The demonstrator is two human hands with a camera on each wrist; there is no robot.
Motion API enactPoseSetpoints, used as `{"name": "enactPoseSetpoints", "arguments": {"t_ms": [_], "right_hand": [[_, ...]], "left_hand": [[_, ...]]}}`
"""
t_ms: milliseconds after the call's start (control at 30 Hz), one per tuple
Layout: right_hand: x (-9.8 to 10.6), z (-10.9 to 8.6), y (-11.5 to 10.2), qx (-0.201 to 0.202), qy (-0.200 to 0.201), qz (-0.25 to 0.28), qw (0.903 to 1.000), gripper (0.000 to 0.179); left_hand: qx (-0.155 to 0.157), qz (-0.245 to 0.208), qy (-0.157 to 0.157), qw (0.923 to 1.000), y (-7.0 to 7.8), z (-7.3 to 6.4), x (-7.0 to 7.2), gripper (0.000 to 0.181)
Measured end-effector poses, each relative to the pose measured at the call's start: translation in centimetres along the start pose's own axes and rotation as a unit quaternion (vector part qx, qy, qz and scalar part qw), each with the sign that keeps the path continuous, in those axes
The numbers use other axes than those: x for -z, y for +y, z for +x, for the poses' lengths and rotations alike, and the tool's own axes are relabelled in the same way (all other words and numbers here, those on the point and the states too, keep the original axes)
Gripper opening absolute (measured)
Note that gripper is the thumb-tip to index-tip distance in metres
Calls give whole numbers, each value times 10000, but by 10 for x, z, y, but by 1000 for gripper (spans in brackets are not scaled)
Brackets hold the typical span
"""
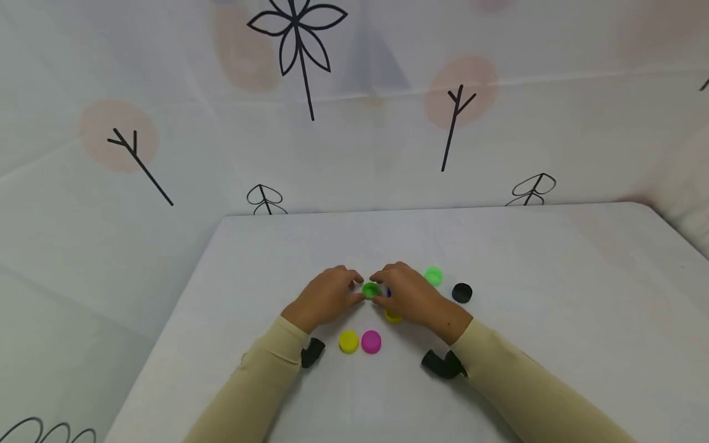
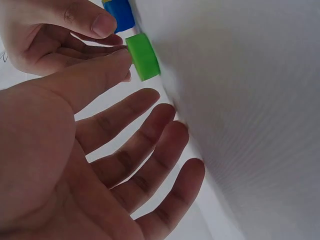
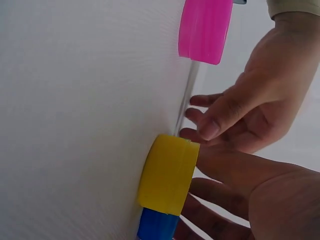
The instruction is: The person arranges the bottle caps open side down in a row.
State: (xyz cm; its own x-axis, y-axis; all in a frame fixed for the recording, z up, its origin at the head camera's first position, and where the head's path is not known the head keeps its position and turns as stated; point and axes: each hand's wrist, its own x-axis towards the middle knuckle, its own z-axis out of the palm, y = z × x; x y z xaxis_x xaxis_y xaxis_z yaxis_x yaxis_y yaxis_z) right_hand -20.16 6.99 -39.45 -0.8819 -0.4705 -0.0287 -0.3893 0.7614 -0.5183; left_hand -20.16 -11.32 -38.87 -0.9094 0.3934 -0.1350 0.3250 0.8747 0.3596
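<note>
A green bottle cap [image 1: 370, 290] lies on the white table between both hands, its hollow side facing up. My left hand [image 1: 327, 295] is at its left with fingers spread; in the left wrist view the thumb tip overlaps the edge of the green cap [image 2: 143, 56], and contact is unclear. From the right, my right hand [image 1: 412, 295] reaches close to the same cap, thumb and fingers loosely bent around a gap. Partly hidden by that hand are a blue cap [image 3: 158, 225] and a yellow cap [image 3: 169, 175], side by side.
Nearer the body lie another yellow cap [image 1: 348, 341] and a magenta cap [image 1: 371, 341]. Beyond the right hand are a light green cap [image 1: 434, 275] and a black cap [image 1: 462, 293]. A patterned cloth wall [image 1: 365, 154] stands behind the table.
</note>
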Motion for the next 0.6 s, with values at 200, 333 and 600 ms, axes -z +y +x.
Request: {"name": "enactPoseSetpoints", "arguments": {"t_ms": [200, 333, 600], "right_hand": [[-3, 1, 1, -54, -131, 18, 9999, 33], [-5, 1, 0, -62, -139, -19, 9999, 30], [-7, -2, 1, 51, 40, -160, 9999, 25]], "left_hand": [[20, 122, 44, 9999, -1, -2, -5, 34], [-36, 177, 104, 9998, -2, -5, -8, 34], [-127, 281, 258, 9992, 1, -6, -10, 30]]}}
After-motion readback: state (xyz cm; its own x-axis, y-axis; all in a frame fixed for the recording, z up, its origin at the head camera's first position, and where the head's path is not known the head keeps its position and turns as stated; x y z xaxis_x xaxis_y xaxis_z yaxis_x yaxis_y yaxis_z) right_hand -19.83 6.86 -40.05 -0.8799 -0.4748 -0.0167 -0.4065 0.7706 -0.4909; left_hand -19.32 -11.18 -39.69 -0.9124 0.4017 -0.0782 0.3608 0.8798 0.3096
